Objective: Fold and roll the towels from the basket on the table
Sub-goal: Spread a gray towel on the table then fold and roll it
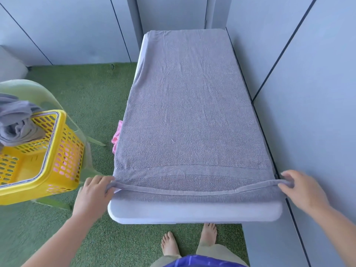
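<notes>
Left grip (94,191), fingers curled, pinches hem of gray towel (192,112) at desk (192,211) near-left corner | right grip (302,189) pinches same hem at near-right corner | one towel spread over desk | one yellow basket (67,151) off left edge, gray laundry (17,120) inside

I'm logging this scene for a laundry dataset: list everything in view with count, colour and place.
spread towel: one, grey, flat along the table
table: one, white, centre
basket: one, yellow, left, on the chair
bundled towels: count unclear, grey, in the basket
chair: one, pale green, under the basket
pink cloth: one, pink, table's left edge, partly hidden
turf: green, covering the floor
wall panels: several, grey-blue, behind and right
feet: two, bare, below the table's near end
left hand: one, pinching the towel's near left corner
right hand: one, pinching the towel's near right corner
</notes>
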Tool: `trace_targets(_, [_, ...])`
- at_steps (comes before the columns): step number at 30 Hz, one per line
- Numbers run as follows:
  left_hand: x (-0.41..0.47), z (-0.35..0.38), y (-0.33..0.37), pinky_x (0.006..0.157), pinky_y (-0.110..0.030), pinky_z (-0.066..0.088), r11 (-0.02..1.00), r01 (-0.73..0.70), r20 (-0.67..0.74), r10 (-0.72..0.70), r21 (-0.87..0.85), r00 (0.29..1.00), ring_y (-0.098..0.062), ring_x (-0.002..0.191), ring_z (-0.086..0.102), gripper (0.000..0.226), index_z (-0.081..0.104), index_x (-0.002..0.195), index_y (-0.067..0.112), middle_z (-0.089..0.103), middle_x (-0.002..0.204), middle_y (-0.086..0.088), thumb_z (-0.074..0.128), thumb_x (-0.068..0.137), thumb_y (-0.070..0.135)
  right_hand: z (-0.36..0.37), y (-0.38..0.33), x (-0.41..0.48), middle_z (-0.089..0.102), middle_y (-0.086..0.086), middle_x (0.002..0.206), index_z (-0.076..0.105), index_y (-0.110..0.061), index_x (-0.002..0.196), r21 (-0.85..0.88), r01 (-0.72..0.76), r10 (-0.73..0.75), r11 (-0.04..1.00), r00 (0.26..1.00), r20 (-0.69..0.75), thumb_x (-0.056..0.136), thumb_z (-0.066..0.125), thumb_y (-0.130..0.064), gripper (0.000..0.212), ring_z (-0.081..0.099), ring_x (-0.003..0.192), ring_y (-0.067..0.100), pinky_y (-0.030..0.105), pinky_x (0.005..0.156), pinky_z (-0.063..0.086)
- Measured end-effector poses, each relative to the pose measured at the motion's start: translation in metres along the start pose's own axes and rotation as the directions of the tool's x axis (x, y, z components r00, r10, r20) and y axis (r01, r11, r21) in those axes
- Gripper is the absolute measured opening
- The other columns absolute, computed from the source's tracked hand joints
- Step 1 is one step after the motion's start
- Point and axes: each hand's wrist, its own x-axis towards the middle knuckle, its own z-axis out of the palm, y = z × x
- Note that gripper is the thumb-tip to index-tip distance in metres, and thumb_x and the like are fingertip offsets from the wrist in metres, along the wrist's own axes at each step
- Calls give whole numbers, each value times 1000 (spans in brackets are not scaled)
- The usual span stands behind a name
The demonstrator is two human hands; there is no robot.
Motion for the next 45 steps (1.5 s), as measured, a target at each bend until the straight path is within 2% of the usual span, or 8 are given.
trace_targets(6, [-34, 11, 36, 77, -45, 49, 935, -330, -30, 336, 129, 941, -30, 98, 57, 47, 62, 112, 23, 55, 109, 1, 42, 70, 25, 29, 11, -35, 51, -18, 102, 60, -34, 94, -193, 400, -390, 896, 917, 87, 60, 81, -8, 47, 47, 99, 9, 27, 65, 50])
trace_targets(10, [-27, 17, 31, 81, -46, 52, 964, -231, 61, 224, 131, 973, -24, 113, 54, 61, 62, 129, 27, 57, 127, 7, 41, 72, 31, 41, 24, -20, 60, -4, 119, 68, -15, 120, -238, 398, -416, 886, 909, -29, 70, 67, -12, 50, 52, 101, 22, 31, 89, 45])
trace_targets(13, [-18, 14, 26, 76, -45, 55, 955, -261, 20, 261, 143, 965, -23, 104, 55, 50, 71, 122, 23, 61, 119, 8, 39, 83, 30, 40, 24, -6, 68, -4, 103, 76, -13, 105, -265, 473, -508, 840, 857, -82, 82, 42, -25, 43, 52, 88, 23, 34, 83, 47])
trace_targets(20, [-35, 11, 25, 70, -42, 54, 975, -203, -52, 208, 93, 977, -22, 91, 52, 41, 76, 102, 20, 58, 99, 9, 39, 87, 29, 24, 27, 6, 57, -17, 77, 73, -21, 75, -191, 603, -614, 775, 789, 1, 82, 43, -28, 32, 46, 80, 16, 24, 73, 38])
trace_targets(29, [6, -4, 36, 72, -42, 44, 989, -72, -76, 82, 127, 994, -25, 89, 46, 37, 73, 94, 25, 51, 92, 6, 41, 83, 41, -1, -9, 44, 58, -16, 72, 57, -35, 68, -129, 274, -233, 953, 935, 267, 84, 58, -32, 16, 55, 70, 5, 28, 60, 48])
trace_targets(32, [19, -2, 39, 70, -45, 44, 991, -11, -64, 19, 132, 998, -30, 87, 47, 40, 68, 104, 24, 51, 93, 0, 43, 80, 44, 2, -16, 41, 60, -17, 64, 56, -36, 81, -30, 164, -157, 986, 974, 163, 85, 63, -25, 13, 59, 67, 11, 30, 60, 47])
trace_targets(40, [19, 11, 26, 55, -37, 47, 998, -46, -91, 42, -40, 995, -24, 86, 49, 29, 65, 97, 19, 50, 95, 4, 75, 79, -1, 24, -5, -1, 61, -17, 114, 71, -22, 111, 40, 217, -217, 975, 976, 19, 75, 69, 4, 44, 51, 115, 5, 30, 91, 45])
trace_targets(45, [25, 4, 10, 77, -41, 55, 979, -195, 63, 192, 53, 979, -21, 98, 50, 57, 63, 126, 26, 54, 124, 11, 67, 69, 26, 34, 0, 14, 63, -14, 117, 64, -20, 128, -123, 270, -272, 955, 962, -3, 72, 74, -2, 60, 46, 110, 11, 31, 79, 52])
